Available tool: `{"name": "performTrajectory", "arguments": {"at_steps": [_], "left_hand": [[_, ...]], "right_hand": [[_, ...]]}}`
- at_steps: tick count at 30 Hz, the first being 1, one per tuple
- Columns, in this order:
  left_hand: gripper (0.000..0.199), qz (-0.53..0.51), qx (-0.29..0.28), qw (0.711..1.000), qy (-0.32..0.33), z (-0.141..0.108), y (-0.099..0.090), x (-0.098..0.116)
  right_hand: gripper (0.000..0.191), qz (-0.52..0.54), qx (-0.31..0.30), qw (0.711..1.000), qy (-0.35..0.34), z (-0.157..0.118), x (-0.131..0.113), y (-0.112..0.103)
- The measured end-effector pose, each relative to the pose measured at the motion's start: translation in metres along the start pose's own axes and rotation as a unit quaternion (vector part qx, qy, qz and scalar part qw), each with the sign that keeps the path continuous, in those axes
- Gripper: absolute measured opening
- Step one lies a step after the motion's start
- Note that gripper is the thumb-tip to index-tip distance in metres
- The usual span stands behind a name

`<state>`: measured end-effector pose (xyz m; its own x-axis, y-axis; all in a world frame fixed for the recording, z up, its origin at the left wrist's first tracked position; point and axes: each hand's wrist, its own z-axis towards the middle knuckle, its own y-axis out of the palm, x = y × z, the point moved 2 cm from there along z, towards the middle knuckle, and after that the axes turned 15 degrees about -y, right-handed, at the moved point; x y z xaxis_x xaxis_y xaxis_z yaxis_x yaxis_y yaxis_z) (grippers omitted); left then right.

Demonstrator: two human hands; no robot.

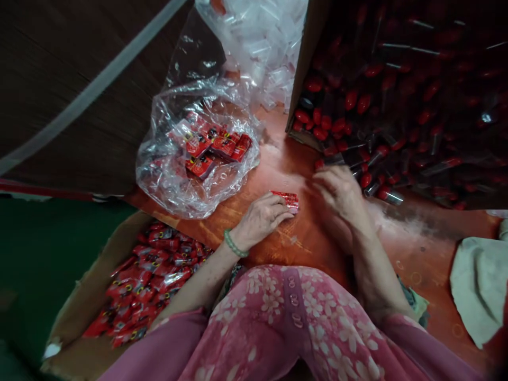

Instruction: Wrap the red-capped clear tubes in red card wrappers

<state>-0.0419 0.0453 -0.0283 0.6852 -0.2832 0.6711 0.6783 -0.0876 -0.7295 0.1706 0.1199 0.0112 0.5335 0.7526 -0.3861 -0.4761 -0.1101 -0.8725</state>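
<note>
My left hand, with a green beaded bracelet on its wrist, holds a small red foil packet against the orange-red tabletop. My right hand is blurred and hangs just short of a cardboard box of red-capped glass tubes. Those tubes lie in a loose heap, and some spill onto the table by my fingers. Whether this hand holds anything is hidden by the blur.
A clear plastic bag holds several red packets, with a sack of clear plastic sleeves behind it. At lower left, a cardboard tray is heaped with red packets. A beige cloth lies at right.
</note>
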Motion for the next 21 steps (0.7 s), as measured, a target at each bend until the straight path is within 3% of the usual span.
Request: {"name": "performTrajectory", "arguments": {"at_steps": [2,5,9,14,17,21], "left_hand": [[0.029,-0.020,-0.023,0.999,-0.012,0.003,-0.003,0.000],[0.032,-0.045,-0.043,0.998,-0.026,0.008,-0.007,0.001],[0.031,-0.063,-0.035,0.995,-0.076,0.013,-0.007,-0.001],[0.015,-0.139,0.033,0.976,-0.163,0.015,-0.005,-0.007],[0.012,-0.196,0.080,0.964,-0.163,0.013,-0.007,-0.005],[0.011,-0.212,0.118,0.962,-0.126,0.006,-0.017,0.002]], "right_hand": [[0.024,-0.092,-0.006,0.995,0.045,0.007,0.020,-0.007],[0.031,-0.159,-0.065,0.982,0.074,0.014,0.039,-0.004],[0.021,-0.173,-0.049,0.983,0.038,0.015,0.053,0.005],[0.034,-0.173,-0.024,0.985,-0.001,0.018,0.069,0.011],[0.032,-0.112,-0.011,0.993,0.023,0.019,0.065,0.001],[0.031,0.019,0.010,1.000,0.011,0.010,0.025,-0.025]]}}
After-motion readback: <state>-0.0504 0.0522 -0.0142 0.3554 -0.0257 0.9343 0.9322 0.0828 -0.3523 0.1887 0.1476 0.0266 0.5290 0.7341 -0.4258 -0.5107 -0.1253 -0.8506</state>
